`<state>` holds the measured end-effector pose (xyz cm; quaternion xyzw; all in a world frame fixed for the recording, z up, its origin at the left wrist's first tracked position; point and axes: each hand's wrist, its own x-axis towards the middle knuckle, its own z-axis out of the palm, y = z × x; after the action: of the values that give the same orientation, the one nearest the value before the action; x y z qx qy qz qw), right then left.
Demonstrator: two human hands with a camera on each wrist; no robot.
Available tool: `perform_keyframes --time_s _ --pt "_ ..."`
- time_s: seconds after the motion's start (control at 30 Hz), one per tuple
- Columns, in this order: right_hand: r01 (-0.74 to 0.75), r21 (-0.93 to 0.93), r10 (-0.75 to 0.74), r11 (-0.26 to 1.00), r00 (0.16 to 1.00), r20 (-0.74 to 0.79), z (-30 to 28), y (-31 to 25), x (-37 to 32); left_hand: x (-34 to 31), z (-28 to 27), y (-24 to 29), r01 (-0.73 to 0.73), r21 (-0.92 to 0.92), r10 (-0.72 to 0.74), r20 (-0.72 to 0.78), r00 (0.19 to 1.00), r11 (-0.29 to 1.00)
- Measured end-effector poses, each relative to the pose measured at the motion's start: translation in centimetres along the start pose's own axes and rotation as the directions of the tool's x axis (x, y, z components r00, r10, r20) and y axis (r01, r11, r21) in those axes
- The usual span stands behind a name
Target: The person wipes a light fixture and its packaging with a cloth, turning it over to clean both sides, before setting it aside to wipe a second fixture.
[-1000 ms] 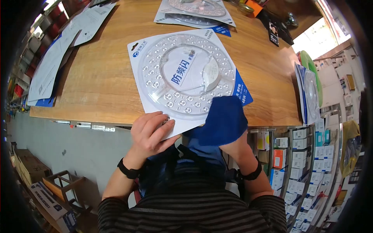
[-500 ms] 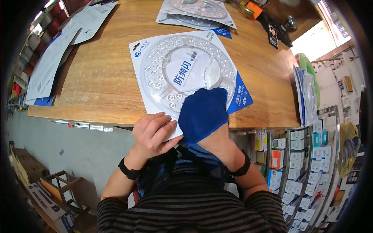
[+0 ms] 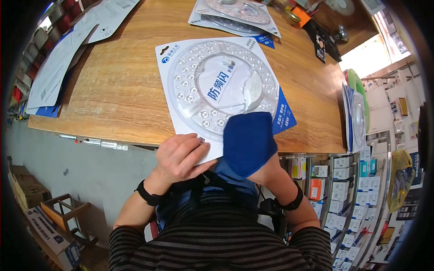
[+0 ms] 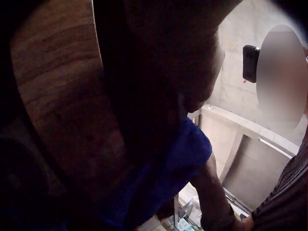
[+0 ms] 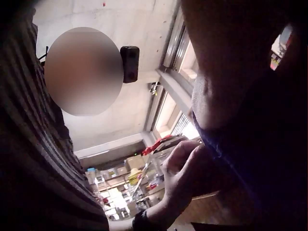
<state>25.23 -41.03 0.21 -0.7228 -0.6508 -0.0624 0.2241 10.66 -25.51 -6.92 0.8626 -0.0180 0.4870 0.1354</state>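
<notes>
A blister-packed ring-shaped LED light panel (image 3: 183, 86) on a white and blue card lies on the desk, its near corner at the front edge. My left hand (image 3: 180, 157) grips that corner in the head view, fingers on top. Over my right hand (image 3: 267, 172) a dark blue cloth (image 3: 248, 143) covers the fingers and overlaps the pack's lower right part. The cloth hides how those fingers lie. In the left wrist view the cloth (image 4: 190, 149) shows dimly; in the right wrist view my left hand (image 5: 180, 178) appears beyond it.
More light packs (image 3: 235, 18) lie at the back of the wooden desk (image 3: 113, 90). White cards (image 3: 56, 74) are at the left and another pack (image 3: 357, 117) stands at the right edge. A remote control (image 3: 320, 49) rests at the back right. Shelves of small boxes (image 3: 341, 180) stand below.
The cloth-covered right hand swept left across the pack's lower part, then came back right. The left hand stays on the corner. The whole head view has shifted a little.
</notes>
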Motion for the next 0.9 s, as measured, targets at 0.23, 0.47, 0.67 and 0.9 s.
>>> perform_keyframes --time_s 0.23,0.47,0.67,0.9 --pt "0.228 0.070 -0.233 0.971 0.970 0.075 1.6 -1.1 6.9 0.0 -0.5 -0.4 -0.026 -0.051 0.025 -0.020 0.999 0.998" --pt "0.225 0.074 -0.236 0.972 0.948 0.214 2.5 -0.4 9.4 -0.1 -0.8 -0.3 0.006 -0.065 -0.005 0.019 1.000 0.998" --pt "0.195 0.099 -0.197 0.976 0.980 0.002 1.0 -1.4 4.0 0.2 -0.5 0.0 0.021 -0.081 -0.022 -0.015 1.000 0.997" --pt "0.036 0.041 -0.039 0.998 0.997 0.062 -0.2 -1.2 0.5 0.2 -0.4 0.0 0.030 -0.076 -0.031 -0.006 1.000 0.997"
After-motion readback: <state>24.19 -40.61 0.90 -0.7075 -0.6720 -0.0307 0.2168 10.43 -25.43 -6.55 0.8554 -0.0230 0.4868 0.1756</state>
